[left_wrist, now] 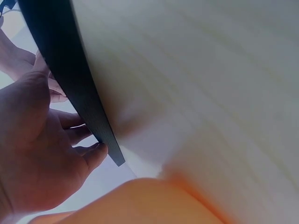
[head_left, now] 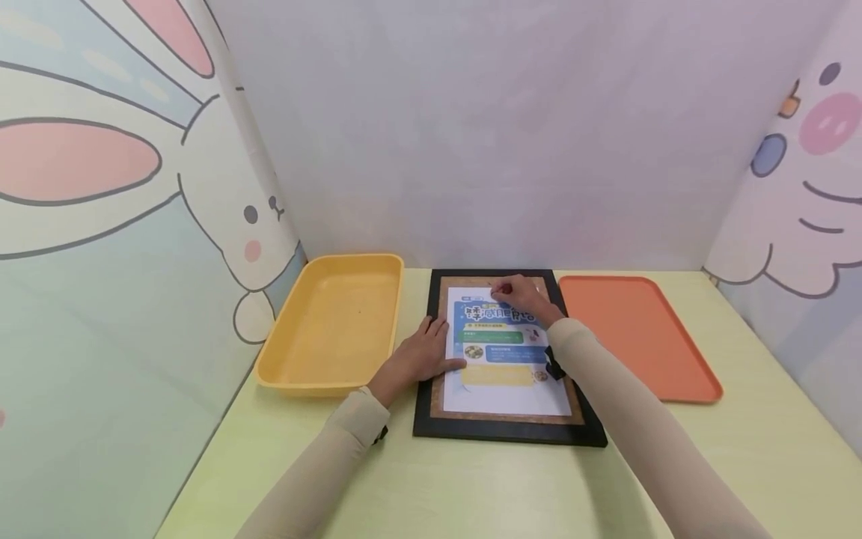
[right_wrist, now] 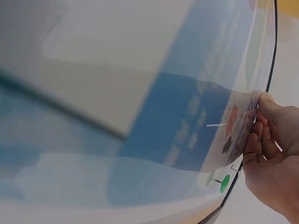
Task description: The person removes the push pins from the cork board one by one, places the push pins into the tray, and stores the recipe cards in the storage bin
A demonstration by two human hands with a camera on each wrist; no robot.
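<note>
1. Head view: your sheet [head_left: 515, 397] lies on the cork board [head_left: 465, 282] inside the black frame [head_left: 498, 430], right in front of you, with the yellow tray [head_left: 330, 322] out at 9 o'clock and the orange tray [head_left: 640, 337] at 3.

2. Your right hand [head_left: 520, 293] is up at the sheet's 12 o'clock, thumb and fingertips bunched narrow at the top edge. Honestly can't tell if anything's pinched in there, the fingers hide it.

3. Your left hand [head_left: 424, 352] sits at 9, fingers spread and relaxed, thumb lying over the sheet's left edge. Looks like bracing to me, not gripping. Left wrist view has its fingertips touching the frame's side.

4. Right wrist view shows a green pin [right_wrist: 225, 183] at roughly 8 o'clock from the right hand, near the fingers but apart from them. Easy thing to bump, so mind your knuckles.

5. The step itself, I'd guess, is working that top edge against the cork. Smooth the paper toward 12 with your left hand so there's no bubble, then press straight in. Push sideways and the sheet could creep crooked.

6. Pose: left forearm [head_left: 316, 464] comes in from 7, right forearm [head_left: 626, 404] from 5, crossing over the frame's right side. I'd lift that right wrist a touch so the black wrist gadget [head_left: 554, 364] can't drag on the paper.
</note>
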